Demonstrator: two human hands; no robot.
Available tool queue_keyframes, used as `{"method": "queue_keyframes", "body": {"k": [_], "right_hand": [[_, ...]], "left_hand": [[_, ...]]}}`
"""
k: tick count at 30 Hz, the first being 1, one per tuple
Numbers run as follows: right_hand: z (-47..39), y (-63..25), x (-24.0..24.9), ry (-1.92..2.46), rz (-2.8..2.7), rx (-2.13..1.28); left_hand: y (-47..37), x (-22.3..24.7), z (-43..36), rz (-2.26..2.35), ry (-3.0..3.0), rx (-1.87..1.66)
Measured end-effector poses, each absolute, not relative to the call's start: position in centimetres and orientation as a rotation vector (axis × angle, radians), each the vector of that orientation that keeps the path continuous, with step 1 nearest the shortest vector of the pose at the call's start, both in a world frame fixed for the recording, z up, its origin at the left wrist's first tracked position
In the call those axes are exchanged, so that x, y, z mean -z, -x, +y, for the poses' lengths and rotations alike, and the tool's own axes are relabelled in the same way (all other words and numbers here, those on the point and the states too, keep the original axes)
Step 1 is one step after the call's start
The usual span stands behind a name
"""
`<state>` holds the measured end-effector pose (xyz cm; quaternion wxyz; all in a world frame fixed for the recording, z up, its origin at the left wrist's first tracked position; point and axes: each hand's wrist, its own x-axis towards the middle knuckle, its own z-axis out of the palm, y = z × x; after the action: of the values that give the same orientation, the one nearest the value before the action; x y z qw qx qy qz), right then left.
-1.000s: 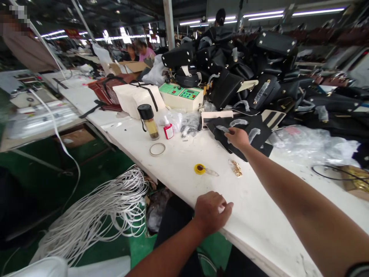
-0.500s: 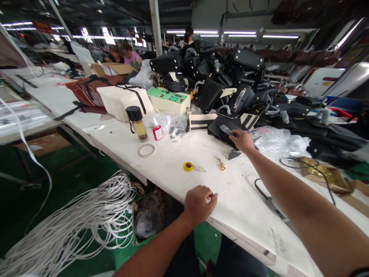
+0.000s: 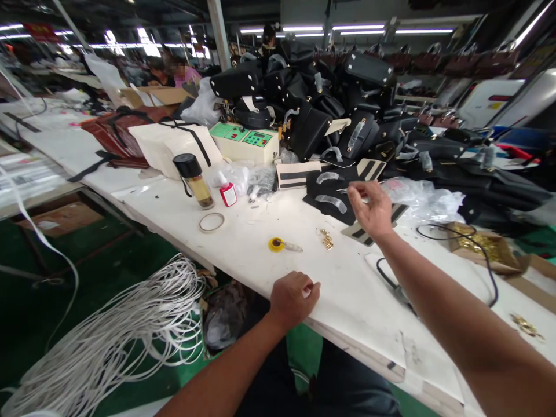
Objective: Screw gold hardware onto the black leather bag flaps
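My right hand is over the right side of a black handbag, fingers bent and loosely apart, with nothing visible in its grip. The bag lies on the table with its two plastic-wrapped handles showing; flaps with black and cream stripes spread around it. My left hand rests at the table's near edge, its fingers curled in; whatever may be inside them is hidden. Between the hands are a small heap of gold metal fittings and a yellow round piece with a pale tapered end.
A roll of tape, a red bottle and a drink flask stand to the left. Behind are a green-topped control box and piled black bags. A cable and a carton of gold fittings sit right.
My right hand has let go of the black bag's handle and shifted slightly right. The bag now lies flatter, both handles visible. My left hand stays curled at the edge.
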<state>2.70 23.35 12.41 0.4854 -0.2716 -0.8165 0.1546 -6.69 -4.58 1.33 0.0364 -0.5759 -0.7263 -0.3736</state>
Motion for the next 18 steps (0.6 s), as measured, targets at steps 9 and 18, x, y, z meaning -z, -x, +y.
{"method": "queue_keyframes", "body": {"k": [9,18], "right_hand": [[15.6,-5.9,-3.8,1.244,-2.348,-0.646],[14.9,-4.7,-1.8,1.28,-2.384,-0.535]], "left_hand": [[6.7,-1.2,-4.6,-2.267,1.765,1.148],[6.9,-1.4,-4.6,-2.27,1.793,1.154]]}}
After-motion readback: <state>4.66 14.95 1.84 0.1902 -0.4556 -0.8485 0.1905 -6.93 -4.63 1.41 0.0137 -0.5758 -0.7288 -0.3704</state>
